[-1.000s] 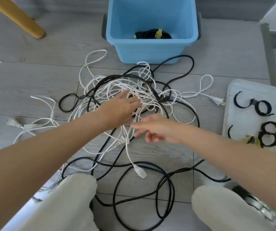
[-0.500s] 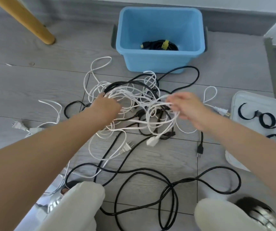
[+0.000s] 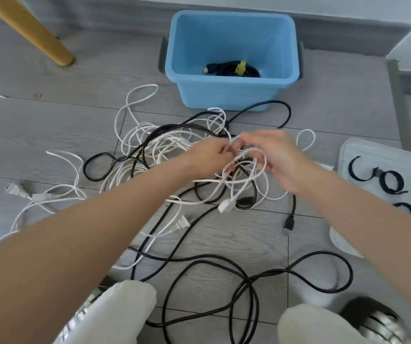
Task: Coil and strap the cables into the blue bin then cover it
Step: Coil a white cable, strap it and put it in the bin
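Two hands meet over the tangle: the left hand point(image 3: 209, 157) and right hand point(image 3: 271, 160) both pinch loops of the white cable point(image 3: 246, 184), whose connector end point(image 3: 226, 206) dangles toward 6 o'clock. The blue bin point(image 3: 231, 98) stands at 12 o'clock, about equally near both hands, one strapped black coil point(image 3: 234, 69) inside. The straps point(image 3: 383, 177) lie at 3 o'clock, nearer the right hand.

both hands point(image 3: 244, 157) raised, close together — fingers pinching
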A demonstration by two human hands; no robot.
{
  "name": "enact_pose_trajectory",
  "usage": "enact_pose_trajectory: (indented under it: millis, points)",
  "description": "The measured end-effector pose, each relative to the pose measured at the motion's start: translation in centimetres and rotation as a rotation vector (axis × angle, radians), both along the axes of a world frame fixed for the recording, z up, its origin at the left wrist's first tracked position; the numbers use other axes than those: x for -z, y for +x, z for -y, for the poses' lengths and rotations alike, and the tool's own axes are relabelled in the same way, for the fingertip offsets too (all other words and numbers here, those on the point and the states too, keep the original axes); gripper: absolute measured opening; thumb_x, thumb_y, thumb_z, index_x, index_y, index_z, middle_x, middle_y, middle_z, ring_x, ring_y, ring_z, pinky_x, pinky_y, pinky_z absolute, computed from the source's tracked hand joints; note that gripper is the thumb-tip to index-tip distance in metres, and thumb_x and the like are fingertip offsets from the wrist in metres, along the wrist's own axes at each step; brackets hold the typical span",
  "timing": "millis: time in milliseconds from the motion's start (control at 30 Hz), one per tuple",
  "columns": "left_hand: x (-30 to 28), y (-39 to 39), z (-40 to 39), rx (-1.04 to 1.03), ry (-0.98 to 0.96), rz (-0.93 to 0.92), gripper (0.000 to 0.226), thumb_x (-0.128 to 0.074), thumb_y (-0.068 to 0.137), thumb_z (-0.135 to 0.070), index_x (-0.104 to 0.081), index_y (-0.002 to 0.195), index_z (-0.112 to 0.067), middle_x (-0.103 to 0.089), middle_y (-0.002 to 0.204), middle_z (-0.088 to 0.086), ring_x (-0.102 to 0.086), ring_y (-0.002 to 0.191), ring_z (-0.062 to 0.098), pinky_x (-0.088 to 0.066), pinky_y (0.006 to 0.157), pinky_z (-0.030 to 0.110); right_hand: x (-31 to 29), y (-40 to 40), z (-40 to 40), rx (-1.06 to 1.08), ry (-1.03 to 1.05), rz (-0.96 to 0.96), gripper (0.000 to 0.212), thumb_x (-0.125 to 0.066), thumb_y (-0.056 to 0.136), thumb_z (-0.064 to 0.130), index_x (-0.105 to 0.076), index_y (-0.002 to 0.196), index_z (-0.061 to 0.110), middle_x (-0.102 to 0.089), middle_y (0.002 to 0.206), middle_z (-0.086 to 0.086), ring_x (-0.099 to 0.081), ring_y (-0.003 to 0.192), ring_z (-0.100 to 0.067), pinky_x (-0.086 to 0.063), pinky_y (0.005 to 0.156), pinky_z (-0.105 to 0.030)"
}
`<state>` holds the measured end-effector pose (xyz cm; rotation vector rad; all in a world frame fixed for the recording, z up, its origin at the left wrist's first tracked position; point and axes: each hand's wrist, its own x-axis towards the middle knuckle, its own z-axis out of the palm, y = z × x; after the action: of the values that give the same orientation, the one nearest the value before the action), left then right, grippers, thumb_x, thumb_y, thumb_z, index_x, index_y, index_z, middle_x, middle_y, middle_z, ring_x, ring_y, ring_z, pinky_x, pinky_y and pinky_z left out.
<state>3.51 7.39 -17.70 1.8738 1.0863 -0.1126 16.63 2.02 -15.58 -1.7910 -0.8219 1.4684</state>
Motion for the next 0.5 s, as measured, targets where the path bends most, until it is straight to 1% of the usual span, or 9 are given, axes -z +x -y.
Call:
enact_pose_trajectory:
  millis: [67, 133, 167, 200, 267, 333, 367, 400, 500]
  points:
    - [-0.3, -1.3, -0.7, -0.079, 0.039, 0.052, 0.019, -0.047, 0.096, -0.013, -0.064, 0.104, -0.010, -0.069, 0.089, 0.004, -0.064, 0.078, 0.012, -0.048, 0.070, 0.020, -1.4, 0.4, -1.1, 0.067, 0.084, -0.084, 0.025, -0.055, 0.091, 0.020, -0.064, 0.069, 0.013, -0.056, 0.049, 0.016, -0.047, 0.042, 0.003, -0.033, 0.045, -0.013]
    - [-1.0, -2.0, -1.3, -0.083, 0.203, 0.071, 0.019, -0.045, 0.096, -0.014, -0.064, 0.095, -0.012, -0.061, 0.070, -0.002, -0.052, 0.055, 0.002, -0.040, 0.053, 0.010, -2.4, 0.9, -2.2, 0.151, 0.161, -0.163, 0.028, -0.052, 0.094, 0.023, -0.063, 0.070, 0.012, -0.042, 0.040, 0.013, -0.033, 0.035, -0.002, -0.026, 0.038, -0.014]
    - [-1.5, -2.1, -1.6, -0.062, 0.307, 0.077, 0.020, -0.044, 0.096, -0.014, -0.063, 0.092, -0.010, -0.056, 0.063, -0.003, -0.045, 0.049, 0.000, -0.035, 0.046, 0.009, -2.8, 1.1, -2.7, 0.187, 0.194, -0.201, 0.029, -0.052, 0.094, 0.025, -0.063, 0.070, 0.012, -0.033, 0.038, 0.012, -0.026, 0.036, -0.003, -0.022, 0.037, -0.015]
    - [-2.0, -2.0, -1.7, -0.041, 0.427, 0.080, 0.022, -0.043, 0.097, -0.015, -0.063, 0.090, -0.007, -0.054, 0.061, -0.002, -0.042, 0.047, 0.003, -0.033, 0.045, 0.012, -3.0, 1.4, -3.1, 0.216, 0.223, -0.234, 0.031, -0.051, 0.095, 0.026, -0.062, 0.069, 0.013, -0.027, 0.038, 0.013, -0.020, 0.037, -0.004, -0.019, 0.037, -0.016]
    - [-3.1, -1.6, -2.4, -0.060, 0.650, 0.093, 0.029, -0.041, 0.096, -0.021, -0.061, 0.088, -0.002, -0.055, 0.060, 0.008, -0.042, 0.049, 0.016, -0.034, 0.048, 0.025, -3.5, 1.7, -3.7, 0.284, 0.266, -0.301, 0.033, -0.049, 0.095, 0.028, -0.060, 0.067, 0.014, -0.023, 0.037, 0.012, -0.016, 0.038, -0.005, -0.015, 0.037, -0.017]
    - [-4.4, -1.1, -3.0, -0.152, 0.756, 0.144, 0.027, -0.043, 0.093, -0.024, -0.058, 0.084, -0.004, -0.050, 0.056, 0.007, -0.041, 0.049, 0.021, -0.031, 0.049, 0.030, -4.2, 2.1, -4.0, 0.376, 0.291, -0.389, 0.034, -0.048, 0.095, 0.029, -0.057, 0.065, 0.014, -0.023, 0.034, 0.009, -0.016, 0.036, -0.005, -0.014, 0.037, -0.018]
    - [-4.8, -0.8, -3.2, -0.191, 0.730, 0.188, 0.023, -0.045, 0.093, -0.026, -0.057, 0.084, -0.008, -0.049, 0.054, 0.004, -0.040, 0.048, 0.018, -0.030, 0.049, 0.028, -4.5, 2.4, -4.1, 0.431, 0.304, -0.449, 0.035, -0.047, 0.095, 0.029, -0.055, 0.065, 0.015, -0.023, 0.033, 0.009, -0.016, 0.035, -0.005, -0.013, 0.037, -0.018]
    - [-5.1, -0.4, -3.3, -0.217, 0.628, 0.236, 0.020, -0.048, 0.093, -0.030, -0.057, 0.087, -0.013, -0.050, 0.056, 0.003, -0.041, 0.048, 0.015, -0.033, 0.051, 0.024, -4.8, 2.6, -4.2, 0.490, 0.322, -0.528, 0.036, -0.046, 0.096, 0.028, -0.054, 0.063, 0.015, -0.021, 0.032, 0.008, -0.017, 0.033, -0.005, -0.013, 0.037, -0.019]
    - [-4.8, 0.9, -1.7, -0.240, 0.035, 0.287, 0.030, -0.044, 0.095, -0.047, -0.061, 0.101, -0.022, -0.060, 0.076, -0.004, -0.051, 0.063, 0.006, -0.044, 0.060, 0.018, -5.3, 2.6, -4.5, 0.613, 0.345, -0.756, 0.044, -0.044, 0.097, 0.026, -0.049, 0.055, 0.015, -0.017, 0.030, 0.008, -0.016, 0.029, -0.007, -0.013, 0.034, -0.019]
